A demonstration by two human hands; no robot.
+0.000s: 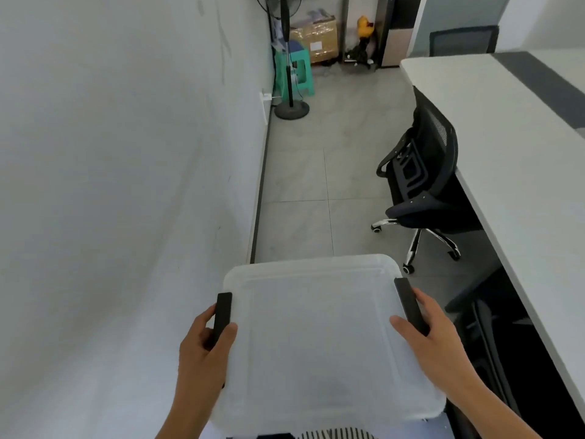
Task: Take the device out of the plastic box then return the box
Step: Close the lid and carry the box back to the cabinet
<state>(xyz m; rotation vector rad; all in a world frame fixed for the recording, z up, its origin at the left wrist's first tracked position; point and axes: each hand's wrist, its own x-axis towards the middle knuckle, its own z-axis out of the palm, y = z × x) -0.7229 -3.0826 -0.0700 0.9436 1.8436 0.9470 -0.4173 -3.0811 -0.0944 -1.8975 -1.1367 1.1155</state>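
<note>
Plastic box (329, 337), lid on, carried at waist height in the aisle between wall (110, 185) and desk (506, 153).

Gripped at both sides for balance: left hand (202, 353) curled round the black latch (222, 315), thumb on the lid's edge; right hand (433, 337) wrapped over the opposite latch (410, 304), thumb laid flat on the lid. Held level, probably to keep the contents from sliding. Device not visible through the frosted lid; impossible to tell whether inside. Office chair (418, 191) just ahead on the right.
</note>
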